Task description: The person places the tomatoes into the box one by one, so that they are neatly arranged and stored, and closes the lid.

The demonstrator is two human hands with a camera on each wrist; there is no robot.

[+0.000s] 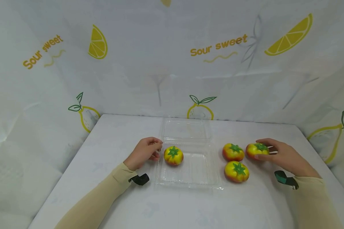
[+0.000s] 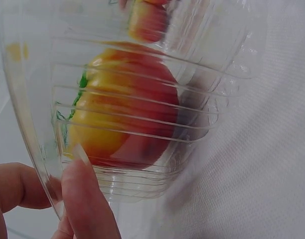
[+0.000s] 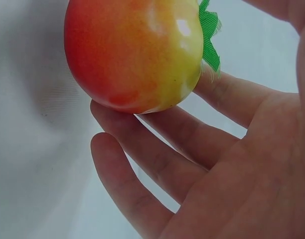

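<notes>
My left hand pinches the left rim of a clear plastic clamshell box between thumb and fingers. Inside that box, at its left, sits a yellow-and-red artificial fruit with a green star-shaped leaf; the left wrist view shows the fruit through the ribbed wall. Right of the box, my right hand holds a similar fruit, its thumb at the front and fingers around the back. In the right wrist view, fingers touch the underside of this fruit.
Two more such fruits, one behind and one nearer, lie between the box and my right hand. The box's lid lies folded back at the rear. A white cloth with lemon prints hangs behind the white table.
</notes>
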